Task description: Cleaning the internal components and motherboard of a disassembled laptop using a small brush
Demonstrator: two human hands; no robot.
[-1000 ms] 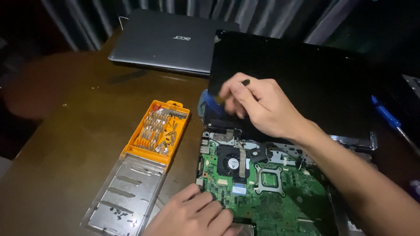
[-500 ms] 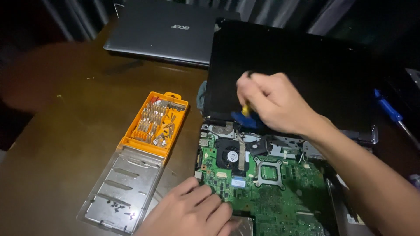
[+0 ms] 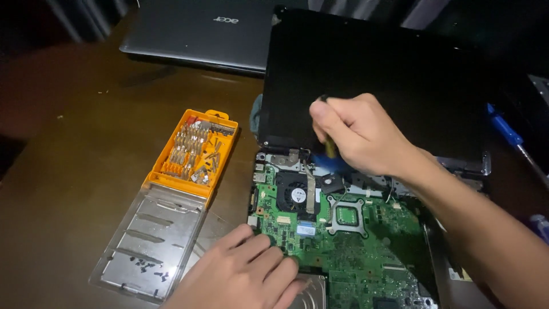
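Observation:
An opened laptop lies before me with its green motherboard (image 3: 354, 252) bare and its black screen lid (image 3: 372, 74) folded back. My right hand (image 3: 357, 134) is closed around a screwdriver (image 3: 330, 153) with a yellow and blue handle, held upright over the hinge area above the black fan (image 3: 297, 194). My left hand (image 3: 243, 274) rests flat on the board's lower left corner, fingers pressing its edge and holding nothing.
An orange bit case (image 3: 194, 150) with its clear lid (image 3: 151, 243) open lies left of the laptop; small screws sit in the lid. A closed grey laptop (image 3: 200, 31) lies at the back. A blue-handled screwdriver (image 3: 509, 134) rests at the right on the brown table (image 3: 74, 143).
My right hand has turned the screwdriver from lying near-flat by the lid's left corner to upright over the hinge. The view has shifted a little; my left hand stays on the board.

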